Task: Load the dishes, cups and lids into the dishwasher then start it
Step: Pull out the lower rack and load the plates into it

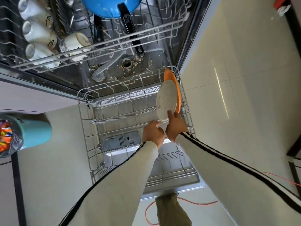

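Note:
The dishwasher stands open with its lower rack (84, 128) pulled out over the door. A dirty white plate (166, 97) stands on edge at the rack's right side, against an orange plate (169, 75) behind it. My right hand (175, 126) grips the white plate's near rim, thumb on its face. My left hand (153, 132) is curled just beside it, and seems to hold something white; what it is cannot be made out. The upper rack (114, 41) holds several white cups (37, 33) and a blue pan (110, 5) with a black handle.
A teal bin (35, 129) lined with a bag of wrappers stands at the left. A red cable (149, 209) lies on the floor by my leg. Food scraps sit around the tub's drain (127, 64). Pale tiled floor spreads to the right.

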`<action>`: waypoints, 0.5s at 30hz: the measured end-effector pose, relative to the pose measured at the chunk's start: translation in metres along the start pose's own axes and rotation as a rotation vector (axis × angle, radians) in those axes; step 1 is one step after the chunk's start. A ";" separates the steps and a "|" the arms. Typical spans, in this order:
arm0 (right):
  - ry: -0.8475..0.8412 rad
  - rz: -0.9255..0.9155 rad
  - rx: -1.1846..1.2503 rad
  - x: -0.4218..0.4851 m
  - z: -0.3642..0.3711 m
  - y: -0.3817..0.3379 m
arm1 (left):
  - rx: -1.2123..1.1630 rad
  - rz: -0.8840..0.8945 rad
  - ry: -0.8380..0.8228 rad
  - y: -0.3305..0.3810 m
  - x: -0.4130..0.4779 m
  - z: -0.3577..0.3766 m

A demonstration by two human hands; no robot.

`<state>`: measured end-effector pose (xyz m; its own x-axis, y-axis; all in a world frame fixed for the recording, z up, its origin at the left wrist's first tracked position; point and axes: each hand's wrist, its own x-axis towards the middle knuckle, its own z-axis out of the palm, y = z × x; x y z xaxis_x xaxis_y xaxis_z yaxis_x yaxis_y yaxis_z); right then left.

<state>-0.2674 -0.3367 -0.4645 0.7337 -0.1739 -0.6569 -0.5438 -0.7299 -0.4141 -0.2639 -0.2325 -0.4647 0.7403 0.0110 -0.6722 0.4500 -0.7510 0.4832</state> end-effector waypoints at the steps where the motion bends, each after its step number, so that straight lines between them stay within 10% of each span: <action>1: 0.019 -0.009 -0.015 0.004 -0.001 -0.005 | 0.011 0.010 0.007 -0.004 0.000 -0.002; 15: 0.127 0.060 -0.001 0.013 0.001 -0.025 | -0.022 0.041 0.000 -0.011 0.005 -0.014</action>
<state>-0.2451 -0.3204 -0.4632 0.7453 -0.2995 -0.5956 -0.5881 -0.7162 -0.3758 -0.2583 -0.2147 -0.4650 0.7583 -0.0200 -0.6516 0.4300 -0.7359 0.5230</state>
